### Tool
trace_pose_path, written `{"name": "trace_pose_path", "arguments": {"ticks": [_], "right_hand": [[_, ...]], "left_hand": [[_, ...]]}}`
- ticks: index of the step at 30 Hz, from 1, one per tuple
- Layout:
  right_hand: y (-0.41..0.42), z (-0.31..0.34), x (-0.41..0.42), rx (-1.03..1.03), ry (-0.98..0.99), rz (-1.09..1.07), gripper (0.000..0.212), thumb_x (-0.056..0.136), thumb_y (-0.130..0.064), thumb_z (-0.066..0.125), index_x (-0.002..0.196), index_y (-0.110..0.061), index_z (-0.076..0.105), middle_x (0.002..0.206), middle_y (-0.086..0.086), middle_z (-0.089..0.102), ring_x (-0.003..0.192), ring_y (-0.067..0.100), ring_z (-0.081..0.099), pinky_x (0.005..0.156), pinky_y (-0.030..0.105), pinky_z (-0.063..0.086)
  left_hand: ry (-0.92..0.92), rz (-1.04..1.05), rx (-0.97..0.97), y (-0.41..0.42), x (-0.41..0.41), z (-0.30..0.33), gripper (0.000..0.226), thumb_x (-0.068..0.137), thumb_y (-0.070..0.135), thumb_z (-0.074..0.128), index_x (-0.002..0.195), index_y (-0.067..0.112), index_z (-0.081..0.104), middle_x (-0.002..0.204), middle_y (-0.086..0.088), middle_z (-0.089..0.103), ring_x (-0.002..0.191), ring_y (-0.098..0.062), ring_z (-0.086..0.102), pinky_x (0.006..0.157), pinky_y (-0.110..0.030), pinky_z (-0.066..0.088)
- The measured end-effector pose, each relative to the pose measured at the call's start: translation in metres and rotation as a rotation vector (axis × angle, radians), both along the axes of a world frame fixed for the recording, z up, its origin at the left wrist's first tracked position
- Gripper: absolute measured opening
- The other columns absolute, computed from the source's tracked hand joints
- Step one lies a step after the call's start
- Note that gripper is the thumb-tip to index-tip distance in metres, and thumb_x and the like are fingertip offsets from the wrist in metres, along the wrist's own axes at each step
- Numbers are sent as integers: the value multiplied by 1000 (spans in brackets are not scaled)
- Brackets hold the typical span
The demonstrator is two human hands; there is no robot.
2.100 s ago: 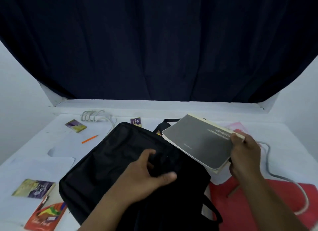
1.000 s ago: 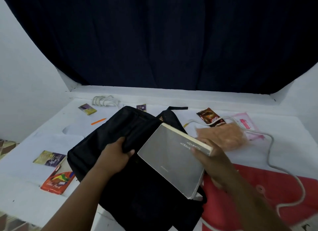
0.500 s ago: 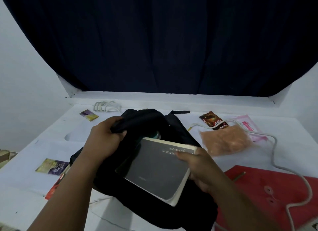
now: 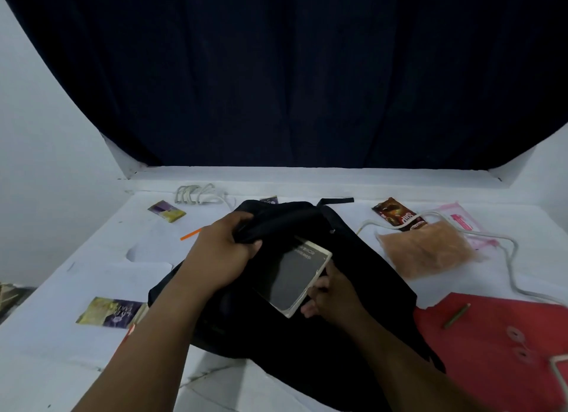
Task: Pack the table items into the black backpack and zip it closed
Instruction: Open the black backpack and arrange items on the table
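Note:
The black backpack (image 4: pixel 353 319) lies in the middle of the white table (image 4: pixel 61 335). My left hand (image 4: pixel 224 255) grips the backpack's upper flap and holds it raised. A grey-covered notebook (image 4: pixel 292 276) sits partly inside the opening, its upper end under the flap. My right hand (image 4: pixel 332 295) holds the notebook's lower right edge, fingers curled round it. Around the bag lie a brown snack packet (image 4: pixel 399 216), a clear bag of orange snacks (image 4: pixel 427 248), a pink packet (image 4: pixel 461 221) and a red folder (image 4: pixel 498 344).
A white cable (image 4: pixel 510 258) runs across the right side; another coiled white cable (image 4: pixel 196 193) lies at the back left. An orange pen (image 4: pixel 190 234) and yellow-purple sachets (image 4: pixel 167 210) (image 4: pixel 112 311) lie to the left. A dark curtain (image 4: pixel 292 73) hangs behind the table.
My right hand has pushed the notebook further down into the backpack, and my left hand has lifted the flap over its top end.

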State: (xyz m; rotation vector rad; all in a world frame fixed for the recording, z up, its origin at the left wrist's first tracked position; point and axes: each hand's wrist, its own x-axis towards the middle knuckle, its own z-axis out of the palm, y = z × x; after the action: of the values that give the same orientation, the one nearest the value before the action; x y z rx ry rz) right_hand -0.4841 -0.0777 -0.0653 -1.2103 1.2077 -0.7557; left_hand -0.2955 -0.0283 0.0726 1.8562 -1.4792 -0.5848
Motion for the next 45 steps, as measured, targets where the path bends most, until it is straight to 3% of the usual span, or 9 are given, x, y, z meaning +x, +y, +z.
{"name": "trace_pose_path", "arguments": {"ticks": [8,12,16,23,27,29,32,39,45], "right_hand": [[-15,-20,21,-150,60,-173,50,95,3,50,138,-23,51,72,-2,63,54,12,60,60,33,54],[-9,-21,22,-239,177,-40,55,95,-16,64,143,-23,38,114,1,69,102,14,67,79,11,47],[-24,-23,28,-235,468,65,88,89,-42,54,159,-16,7,148,15,46,133,31,49,104,22,36],[-40,-21,30,-88,627,182,81,105,-34,40,154,-22,-24,161,27,12,149,39,18,121,39,19],[-23,-18,25,-142,580,136,76,102,-47,44,157,-33,-6,155,20,31,146,34,27,120,35,24],[-3,-12,22,-162,525,71,73,101,-45,48,158,-27,6,153,15,38,144,29,34,116,26,23],[35,-2,3,-201,489,-67,56,102,-27,53,154,-15,34,152,3,44,142,17,39,106,12,22],[125,19,-77,-348,322,-584,31,97,-6,56,95,-32,72,89,-13,73,80,-4,68,73,9,48],[159,16,-162,-326,370,-754,34,93,-2,57,97,-32,71,95,-14,72,83,-2,68,72,15,51]], "left_hand": [[44,-88,68,-9,18,-16,29,87,22,72,110,37,64,97,13,70,82,6,63,65,-10,41],[63,-133,99,-14,19,-25,29,88,24,72,112,37,63,96,15,69,80,8,62,61,-6,40],[57,-175,118,-17,20,-27,28,88,26,71,112,37,62,94,15,69,81,1,65,68,-16,47],[64,-233,118,-20,24,-32,27,89,29,71,113,36,61,92,15,69,74,5,64,59,-8,43],[96,-227,127,-20,20,-44,41,87,33,74,123,34,56,102,11,68,81,-2,65,65,-13,44],[53,-251,91,-17,13,-57,58,85,36,75,135,33,47,127,7,58,111,-11,60,87,-17,43],[34,-372,35,-9,-4,-76,81,85,41,74,151,41,26,164,12,7,152,-13,6,118,-30,19],[-126,-544,-47,8,-86,-125,62,95,51,56,151,40,34,167,4,-13,150,-13,-17,124,-53,-1],[-79,-772,-93,30,-185,-158,50,101,43,48,150,37,38,165,13,-13,151,-11,-14,121,-31,-6]]}}
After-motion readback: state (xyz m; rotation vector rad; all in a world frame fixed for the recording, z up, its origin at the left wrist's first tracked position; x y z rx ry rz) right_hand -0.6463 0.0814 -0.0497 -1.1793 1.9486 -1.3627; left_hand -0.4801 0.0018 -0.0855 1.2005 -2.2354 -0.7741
